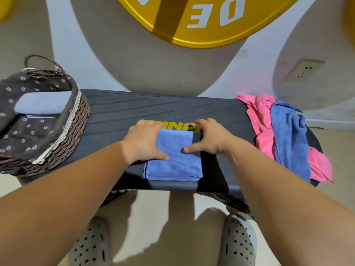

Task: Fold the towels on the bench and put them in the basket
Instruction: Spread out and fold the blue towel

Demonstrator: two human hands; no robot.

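My left hand and right hand grip the folded blue towel at the worktop's centre, thumbs on top, fingers curled over its far corners. I judge this keeps the folds together for the basket at nine o'clock. The unfolded towels lie at three.

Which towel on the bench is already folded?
The middle blue towel, a neat rectangle; the pink towel and other blue towel lie crumpled together at the right.
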